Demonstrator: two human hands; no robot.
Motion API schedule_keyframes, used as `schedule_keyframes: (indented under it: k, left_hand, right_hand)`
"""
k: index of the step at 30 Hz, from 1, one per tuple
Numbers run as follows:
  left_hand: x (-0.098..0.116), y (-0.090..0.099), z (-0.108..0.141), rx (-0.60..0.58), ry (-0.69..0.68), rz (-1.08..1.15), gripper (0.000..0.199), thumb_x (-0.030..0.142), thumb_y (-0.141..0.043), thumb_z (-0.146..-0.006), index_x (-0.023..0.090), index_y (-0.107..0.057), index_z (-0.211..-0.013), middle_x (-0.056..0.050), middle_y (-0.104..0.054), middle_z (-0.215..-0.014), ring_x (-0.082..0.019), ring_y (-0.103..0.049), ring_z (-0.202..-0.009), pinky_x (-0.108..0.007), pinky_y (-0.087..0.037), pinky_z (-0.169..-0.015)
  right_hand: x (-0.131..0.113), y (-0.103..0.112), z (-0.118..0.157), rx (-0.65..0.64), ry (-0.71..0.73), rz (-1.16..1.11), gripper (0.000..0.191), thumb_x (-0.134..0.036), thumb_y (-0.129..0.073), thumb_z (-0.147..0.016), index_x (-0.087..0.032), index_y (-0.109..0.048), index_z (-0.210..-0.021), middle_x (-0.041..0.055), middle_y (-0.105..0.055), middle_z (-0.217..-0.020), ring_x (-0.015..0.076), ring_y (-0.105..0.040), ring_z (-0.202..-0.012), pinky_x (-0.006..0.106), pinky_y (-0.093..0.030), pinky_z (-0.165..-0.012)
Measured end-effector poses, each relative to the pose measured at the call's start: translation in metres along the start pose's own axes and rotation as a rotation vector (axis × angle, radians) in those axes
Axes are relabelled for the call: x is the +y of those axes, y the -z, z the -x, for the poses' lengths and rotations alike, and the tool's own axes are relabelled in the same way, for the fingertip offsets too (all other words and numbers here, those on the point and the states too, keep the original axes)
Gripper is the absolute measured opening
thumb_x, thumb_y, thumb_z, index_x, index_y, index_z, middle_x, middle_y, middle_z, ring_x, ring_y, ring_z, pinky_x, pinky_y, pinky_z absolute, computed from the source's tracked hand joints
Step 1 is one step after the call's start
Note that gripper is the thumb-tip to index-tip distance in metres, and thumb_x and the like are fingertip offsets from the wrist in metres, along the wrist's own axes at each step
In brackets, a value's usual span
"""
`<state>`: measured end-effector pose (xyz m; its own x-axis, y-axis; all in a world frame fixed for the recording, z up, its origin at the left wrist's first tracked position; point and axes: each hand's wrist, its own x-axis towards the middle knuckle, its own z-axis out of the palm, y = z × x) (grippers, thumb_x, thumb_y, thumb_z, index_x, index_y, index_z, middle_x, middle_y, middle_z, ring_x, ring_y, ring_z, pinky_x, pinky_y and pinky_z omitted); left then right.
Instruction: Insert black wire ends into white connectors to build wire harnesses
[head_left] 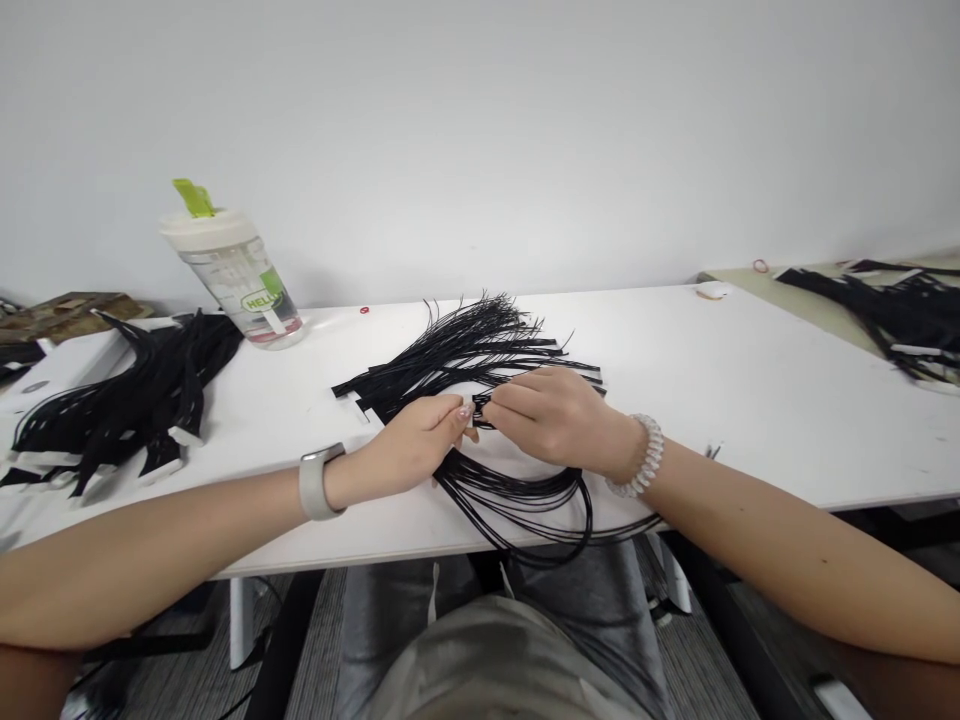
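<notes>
Close together over the middle of the table, my left hand point(416, 440) and my right hand point(555, 415) both work on black wires. Thumb and fingers of the left hand pinch the end of a black wire bundle point(481, 410). The right hand's fingers are curled closed on the same bundle, just to the right; its fingertips are partly hidden. Long black wires point(517, 495) loop below the hands and over the table's front edge. Behind them lies a fanned pile of black wires point(465, 340) with loose thin ends and some white-tipped ends.
A water bottle point(236, 280) with a green spout stands at back left, beside a heap of black cables point(150, 390) with white ends. More black cables point(892, 310) lie far right. A small red band point(364, 310) sits near the wall. The white table point(750, 400) ends before my lap.
</notes>
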<state>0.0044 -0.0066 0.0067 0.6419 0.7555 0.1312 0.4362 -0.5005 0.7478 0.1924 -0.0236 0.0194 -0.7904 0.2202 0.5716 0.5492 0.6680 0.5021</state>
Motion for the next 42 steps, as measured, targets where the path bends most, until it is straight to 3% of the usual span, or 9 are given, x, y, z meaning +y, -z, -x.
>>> schedule_keyframes:
  k: [11, 16, 19, 25, 30, 35, 42]
  left_hand:
    - [0.002, 0.002, 0.000, -0.039, 0.026, 0.003, 0.039, 0.039, -0.030, -0.088, 0.016, -0.051, -0.064, 0.001, -0.052, -0.062, -0.012, -0.048, -0.060, -0.024, -0.037, -0.060]
    - [-0.002, -0.003, 0.002, 0.059, 0.018, 0.019, 0.037, 0.039, -0.031, -0.088, 0.016, -0.049, -0.065, 0.002, -0.052, -0.063, -0.011, -0.048, -0.062, -0.023, -0.037, -0.062]
    - [-0.003, -0.004, 0.002, 0.087, 0.021, 0.033, 0.037, 0.039, -0.030, -0.088, 0.016, -0.049, -0.066, 0.002, -0.050, -0.062, -0.012, -0.047, -0.062, -0.023, -0.036, -0.061]
    - [0.001, -0.002, 0.003, 0.115, 0.034, 0.075, 0.035, 0.035, -0.031, -0.088, 0.016, -0.047, -0.063, 0.002, -0.047, -0.062, -0.012, -0.046, -0.063, -0.023, -0.036, -0.062]
    - [0.002, -0.001, 0.004, 0.130, 0.046, 0.100, 0.035, 0.036, -0.032, -0.088, 0.016, -0.047, -0.063, 0.002, -0.046, -0.061, -0.012, -0.044, -0.061, -0.023, -0.036, -0.060]
    - [0.003, -0.002, 0.003, 0.105, 0.029, 0.117, 0.035, 0.034, -0.031, -0.088, 0.016, -0.046, -0.061, 0.002, -0.047, -0.060, -0.012, -0.045, -0.061, -0.024, -0.037, -0.061]
    - [0.008, 0.000, 0.002, 0.050, 0.021, 0.128, 0.034, 0.033, -0.030, -0.088, 0.017, -0.044, -0.061, 0.001, -0.048, -0.063, -0.012, -0.046, -0.062, -0.024, -0.037, -0.062]
  right_hand:
    - [-0.001, -0.003, 0.001, -0.005, 0.040, -0.016, 0.024, -0.012, -0.040, -0.085, -0.015, -0.048, -0.063, -0.0013, -0.047, -0.058, 0.0090, -0.032, -0.053, 0.025, -0.026, -0.050]
    - [-0.001, -0.002, 0.001, -0.046, 0.029, -0.039, 0.027, -0.011, -0.039, -0.085, -0.015, -0.046, -0.060, -0.0009, -0.046, -0.058, 0.0094, -0.030, -0.053, 0.025, -0.023, -0.049]
    - [-0.001, -0.003, 0.000, -0.114, -0.039, -0.070, 0.028, -0.011, -0.036, -0.085, -0.015, -0.047, -0.060, -0.0007, -0.045, -0.058, 0.0096, -0.030, -0.053, 0.026, -0.021, -0.048]
    - [-0.002, -0.003, -0.001, -0.276, -0.321, -0.243, 0.024, -0.023, -0.040, -0.086, -0.013, -0.055, -0.071, 0.0007, -0.050, -0.066, 0.0078, -0.035, -0.057, 0.023, -0.023, -0.050]
    - [-0.003, 0.000, -0.004, -0.338, -0.366, -0.327, 0.025, -0.021, -0.039, -0.086, -0.013, -0.055, -0.069, 0.0004, -0.050, -0.065, 0.0070, -0.036, -0.056, 0.022, -0.024, -0.051]
    - [-0.006, -0.002, -0.003, -0.290, -0.367, -0.285, 0.023, -0.014, -0.041, -0.081, -0.013, -0.057, -0.065, -0.0005, -0.051, -0.062, 0.0066, -0.034, -0.052, 0.022, -0.020, -0.047]
    - [-0.008, -0.006, 0.000, -0.077, -0.254, -0.172, 0.023, -0.007, -0.040, -0.075, -0.014, -0.051, -0.057, -0.0023, -0.044, -0.054, 0.0071, -0.025, -0.048, 0.021, -0.015, -0.043]
